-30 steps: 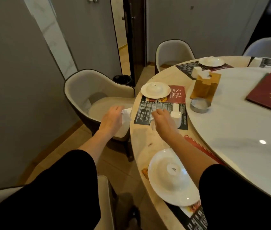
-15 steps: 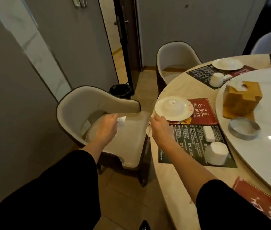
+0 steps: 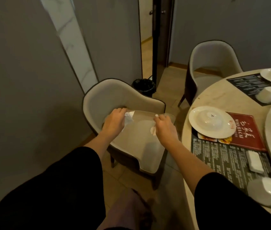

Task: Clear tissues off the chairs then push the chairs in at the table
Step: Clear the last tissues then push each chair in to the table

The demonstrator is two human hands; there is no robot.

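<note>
A beige chair [image 3: 136, 156] with a dark rim stands pulled out from the round table [image 3: 188, 146], just left of it. Both my hands hover over its seat. My left hand [image 3: 114, 122] is closed on a crumpled white tissue [image 3: 129, 117] near the backrest. My right hand [image 3: 164, 127] grips another crumpled white tissue [image 3: 153, 130], bits of which stick out above and below the fingers. A second beige chair [image 3: 213, 63] stands further round the table, its seat partly under the edge.
A black-lined bin [image 3: 144, 86] sits on the floor behind the near chair, beside a dark door frame [image 3: 159, 39]. Grey wall is close on the left. The table holds white plates [image 3: 212, 121], printed placemats [image 3: 231, 156], cups and a wooden box.
I have stepped closer and turned left, so the chair now fills the middle of the view. Both hands moved from the table edge to over the seat, still holding tissues.
</note>
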